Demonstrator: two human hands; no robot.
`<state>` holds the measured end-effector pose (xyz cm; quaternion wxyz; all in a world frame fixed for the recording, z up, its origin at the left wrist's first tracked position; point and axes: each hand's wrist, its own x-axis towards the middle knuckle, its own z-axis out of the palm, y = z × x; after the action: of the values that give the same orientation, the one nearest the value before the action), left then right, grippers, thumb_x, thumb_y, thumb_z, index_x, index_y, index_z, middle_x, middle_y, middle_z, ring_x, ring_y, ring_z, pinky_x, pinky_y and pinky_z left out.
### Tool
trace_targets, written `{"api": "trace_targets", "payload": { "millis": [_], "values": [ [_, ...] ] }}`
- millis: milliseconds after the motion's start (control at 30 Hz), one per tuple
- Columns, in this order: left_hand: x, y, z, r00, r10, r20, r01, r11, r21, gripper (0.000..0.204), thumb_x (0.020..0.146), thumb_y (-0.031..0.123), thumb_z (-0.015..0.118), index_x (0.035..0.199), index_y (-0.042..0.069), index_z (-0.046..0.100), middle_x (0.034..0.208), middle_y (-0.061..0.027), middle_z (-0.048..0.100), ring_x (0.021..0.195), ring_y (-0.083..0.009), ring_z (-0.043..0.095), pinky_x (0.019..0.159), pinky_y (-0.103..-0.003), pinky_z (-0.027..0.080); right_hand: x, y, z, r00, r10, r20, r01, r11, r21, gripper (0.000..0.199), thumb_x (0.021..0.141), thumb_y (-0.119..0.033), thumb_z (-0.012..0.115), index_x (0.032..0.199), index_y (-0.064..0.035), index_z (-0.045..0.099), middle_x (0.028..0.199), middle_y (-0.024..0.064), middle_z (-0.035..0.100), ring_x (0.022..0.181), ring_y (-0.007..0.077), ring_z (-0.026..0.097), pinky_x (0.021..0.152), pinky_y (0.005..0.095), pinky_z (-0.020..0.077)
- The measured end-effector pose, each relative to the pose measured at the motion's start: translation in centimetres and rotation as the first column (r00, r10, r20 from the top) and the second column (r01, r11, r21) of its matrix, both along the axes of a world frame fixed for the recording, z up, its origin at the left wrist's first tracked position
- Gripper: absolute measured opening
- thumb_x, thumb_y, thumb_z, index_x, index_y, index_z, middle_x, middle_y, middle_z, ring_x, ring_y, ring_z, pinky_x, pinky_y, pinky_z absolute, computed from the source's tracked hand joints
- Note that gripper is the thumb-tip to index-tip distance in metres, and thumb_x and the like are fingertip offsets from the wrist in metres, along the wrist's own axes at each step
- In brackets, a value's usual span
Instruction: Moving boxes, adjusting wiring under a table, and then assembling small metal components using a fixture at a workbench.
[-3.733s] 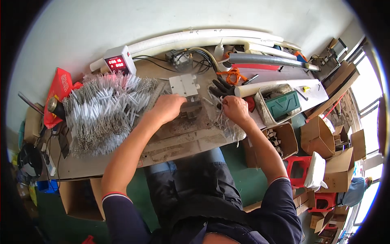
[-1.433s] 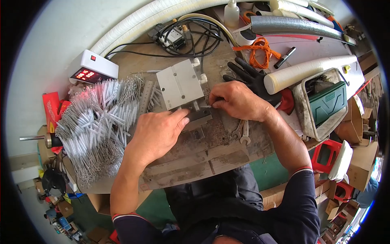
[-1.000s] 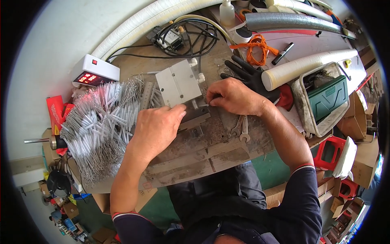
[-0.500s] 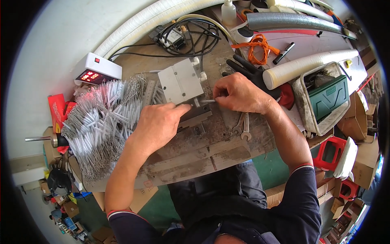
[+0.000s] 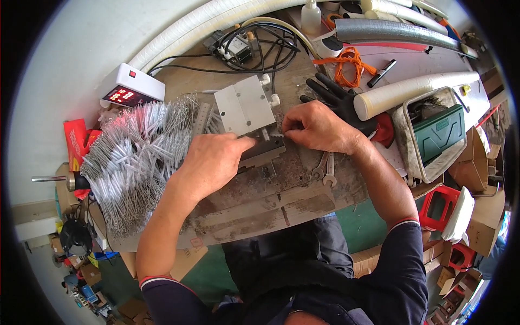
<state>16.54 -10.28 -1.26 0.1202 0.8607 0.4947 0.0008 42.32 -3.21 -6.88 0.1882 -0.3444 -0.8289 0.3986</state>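
Note:
A light metal block (image 5: 245, 107) with white hose fittings stands over a dark steel fixture (image 5: 262, 154) on the bench. At its right side my right hand (image 5: 319, 127) is closed, pinching a small wire brush (image 5: 277, 135) whose bristled part points left toward the block's rod. My left hand (image 5: 212, 162) is closed at the fixture's left end, index finger bent along it; whatever its fingertips hold is hidden. Left of it lies a big heap of white spiral wire brushes (image 5: 143, 157) with looped ends.
A counter box (image 5: 130, 86) with red digits stands behind the heap. Two wrenches (image 5: 329, 172) lie right of the fixture. Farther right are a black glove (image 5: 338, 97), a white-wrapped tube (image 5: 414, 89) and a tub (image 5: 401, 124) holding a green case. Coiled black cable (image 5: 271, 65) lies behind.
My right hand has come slightly left, closer to the metal block, and less of the brush shows between them. My left hand stays by the fixture. The whole view has shifted a little.

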Motion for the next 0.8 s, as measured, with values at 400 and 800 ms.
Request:
{"api": "trace_targets", "payload": {
  "millis": [400, 800],
  "values": [
    [-0.6, 0.1, -0.2, 0.991, -0.021, 0.136, 0.015, 0.999, 0.046, 0.018, 0.09, 0.009, 0.068, 0.106, 0.012, 0.075, 0.087, -0.0101, 0.073, 0.078, -0.0312, 0.071, 0.068, -0.042, 0.056, 0.0, -0.1, -1.1, 1.0, 0.021, 0.006, -0.021, 0.996, 0.09, 0.013, 0.082, -0.007, 0.069, 0.093, 0.0003, 0.071, 0.088, 0.0136, 0.072, 0.087, 0.0299, 0.071, 0.08, 0.0388, 0.0553],
    [0.6, 3.1, 0.0, 0.94, -0.315, -0.133, 0.34, 0.903, 0.264, 0.01, 0.084, 0.015, 0.07, 0.094, 0.013, 0.073, 0.076, -0.0041, 0.062, 0.072, -0.0242, 0.069, 0.063, -0.037, 0.055, 0.0, 0.5, -1.2, 1.0, 0.018, 0.003, -0.018, 0.998, 0.063, 0.013, 0.081, -0.007, 0.069, 0.092, -0.0005, 0.07, 0.087, 0.014, 0.071, 0.085, 0.0307, 0.07, 0.078, 0.0398, 0.0545]
  ]
}}
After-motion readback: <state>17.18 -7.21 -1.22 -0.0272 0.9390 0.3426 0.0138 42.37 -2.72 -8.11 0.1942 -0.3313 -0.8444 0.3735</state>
